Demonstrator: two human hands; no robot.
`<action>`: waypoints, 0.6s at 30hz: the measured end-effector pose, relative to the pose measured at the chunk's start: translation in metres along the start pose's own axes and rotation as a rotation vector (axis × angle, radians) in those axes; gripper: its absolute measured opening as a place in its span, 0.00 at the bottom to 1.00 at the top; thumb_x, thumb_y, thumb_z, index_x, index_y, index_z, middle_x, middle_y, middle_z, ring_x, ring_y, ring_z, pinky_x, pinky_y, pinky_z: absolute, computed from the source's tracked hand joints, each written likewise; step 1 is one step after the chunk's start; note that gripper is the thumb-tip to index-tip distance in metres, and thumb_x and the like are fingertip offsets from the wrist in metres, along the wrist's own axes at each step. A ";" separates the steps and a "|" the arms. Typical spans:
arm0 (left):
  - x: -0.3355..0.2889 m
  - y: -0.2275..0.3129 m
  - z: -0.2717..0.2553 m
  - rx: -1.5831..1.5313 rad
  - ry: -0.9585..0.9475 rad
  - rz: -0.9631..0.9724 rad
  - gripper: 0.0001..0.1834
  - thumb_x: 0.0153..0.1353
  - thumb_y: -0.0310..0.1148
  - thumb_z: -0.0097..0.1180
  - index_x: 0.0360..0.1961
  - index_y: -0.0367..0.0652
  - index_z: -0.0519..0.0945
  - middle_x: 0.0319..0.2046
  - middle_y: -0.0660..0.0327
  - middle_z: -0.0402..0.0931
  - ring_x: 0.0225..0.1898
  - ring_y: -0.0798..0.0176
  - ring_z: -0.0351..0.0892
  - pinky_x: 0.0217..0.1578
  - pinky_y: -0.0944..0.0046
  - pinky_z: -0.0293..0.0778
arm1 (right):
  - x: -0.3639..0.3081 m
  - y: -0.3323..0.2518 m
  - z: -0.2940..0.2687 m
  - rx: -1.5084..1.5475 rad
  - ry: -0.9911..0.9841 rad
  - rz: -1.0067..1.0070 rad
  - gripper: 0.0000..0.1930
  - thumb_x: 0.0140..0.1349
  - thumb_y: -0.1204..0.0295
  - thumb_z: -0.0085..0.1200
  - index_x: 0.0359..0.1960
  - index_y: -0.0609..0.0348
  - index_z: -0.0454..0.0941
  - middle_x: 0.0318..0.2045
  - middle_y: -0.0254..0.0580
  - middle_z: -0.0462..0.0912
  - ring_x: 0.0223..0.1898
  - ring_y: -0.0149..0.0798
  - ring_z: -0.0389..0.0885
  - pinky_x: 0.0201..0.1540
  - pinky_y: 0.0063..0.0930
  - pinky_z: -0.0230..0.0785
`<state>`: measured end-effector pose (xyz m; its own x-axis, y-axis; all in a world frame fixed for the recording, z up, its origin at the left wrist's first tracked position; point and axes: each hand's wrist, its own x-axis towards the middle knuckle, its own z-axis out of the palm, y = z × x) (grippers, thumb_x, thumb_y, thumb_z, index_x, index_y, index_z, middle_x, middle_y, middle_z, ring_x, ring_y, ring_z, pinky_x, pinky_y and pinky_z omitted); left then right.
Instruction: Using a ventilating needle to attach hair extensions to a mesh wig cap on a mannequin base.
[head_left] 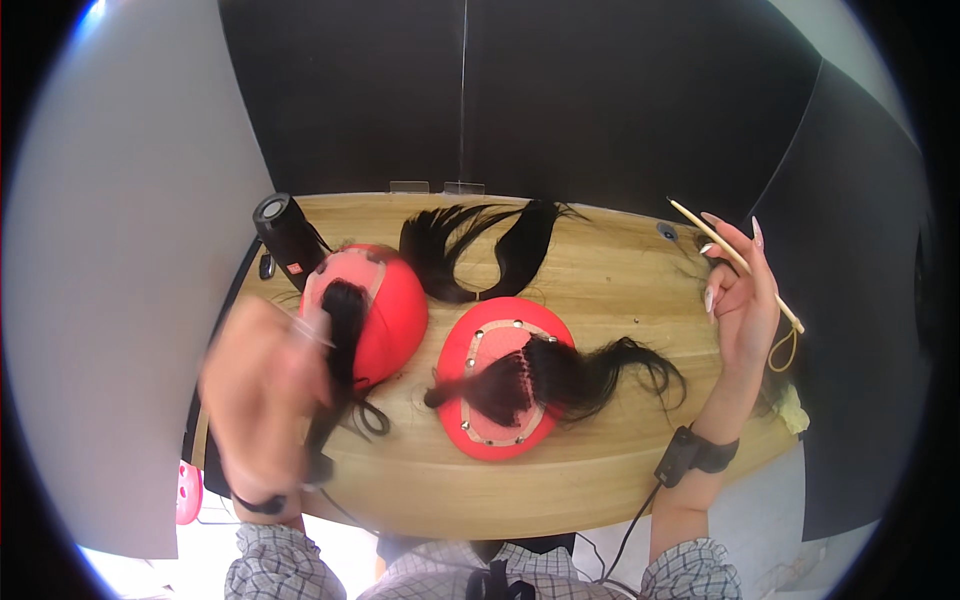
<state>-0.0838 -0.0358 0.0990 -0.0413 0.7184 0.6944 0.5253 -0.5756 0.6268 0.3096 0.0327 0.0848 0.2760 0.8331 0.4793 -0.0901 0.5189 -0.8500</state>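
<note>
Backdrop: two black panels (350,100) meeting at one vertical seam; one grey panel (120,250) on my left, one dark side panel (870,300) on my right.
Surface: one wood-grain tabletop (590,490), front edge curved by the lens.
Head forms: two, red. Left form (400,330) sits just beside right form (455,415); both carry a pinkish mesh cap area with a pale border.
Pins: at least six silver ones around the right form's cap; hair covers part of the border, so no full count.
Hair: one dark lock (345,310) on left form; one dark tress (560,375) across right form, tail trailing onto the wood; one loose black hank (525,250) behind both, bent in a U.
Right hand (738,290): raised at table's right side, fingers loosely curled around one slim pale stick tool (722,243), cord loop at its lower end. Tip too fine to identify.
Left hand (262,385): motion-blurred, over left form's near-left side, hiding part of it. Can't tell how far my fingers are open or whether they grip anything.
Extras: one black cylindrical speaker (287,240) behind left form; one crumpled yellowish piece (792,410) at right edge, kind unclear.
Wrist straps: two, black; left one (260,503) partly hidden.
</note>
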 end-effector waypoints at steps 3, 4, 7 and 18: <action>-0.016 -0.006 0.044 -0.029 -0.318 0.461 0.12 0.56 0.27 0.61 0.21 0.34 0.74 0.22 0.57 0.67 0.25 0.58 0.69 0.45 0.49 0.75 | -0.005 0.000 0.011 -0.048 -0.019 0.015 0.22 0.76 0.61 0.41 0.55 0.69 0.76 0.44 0.55 0.83 0.20 0.28 0.74 0.18 0.18 0.68; -0.024 -0.001 0.058 -0.050 -0.377 0.532 0.10 0.54 0.25 0.62 0.21 0.32 0.75 0.22 0.56 0.67 0.24 0.57 0.69 0.55 0.42 0.75 | -0.006 0.000 0.017 -0.074 -0.025 0.025 0.21 0.75 0.61 0.42 0.54 0.68 0.78 0.44 0.55 0.83 0.20 0.28 0.75 0.18 0.18 0.69; -0.041 -0.006 0.087 0.022 -0.611 0.624 0.09 0.53 0.24 0.61 0.22 0.30 0.75 0.22 0.54 0.70 0.23 0.58 0.71 0.68 0.34 0.62 | -0.010 0.003 0.025 -0.085 -0.076 0.029 0.18 0.74 0.64 0.47 0.50 0.67 0.80 0.39 0.50 0.83 0.20 0.28 0.74 0.17 0.19 0.68; -0.056 -0.034 0.116 0.060 -0.708 0.686 0.09 0.54 0.27 0.60 0.26 0.29 0.81 0.26 0.52 0.76 0.21 0.62 0.72 0.69 0.29 0.54 | -0.040 0.010 0.056 0.094 -0.446 0.202 0.20 0.75 0.64 0.46 0.38 0.73 0.81 0.24 0.47 0.80 0.18 0.35 0.79 0.18 0.26 0.74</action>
<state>-0.0009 -0.0112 -0.0016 0.7960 0.3155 0.5166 0.2880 -0.9480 0.1352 0.2443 0.0157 0.0693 -0.1901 0.9088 0.3715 -0.1912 0.3369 -0.9219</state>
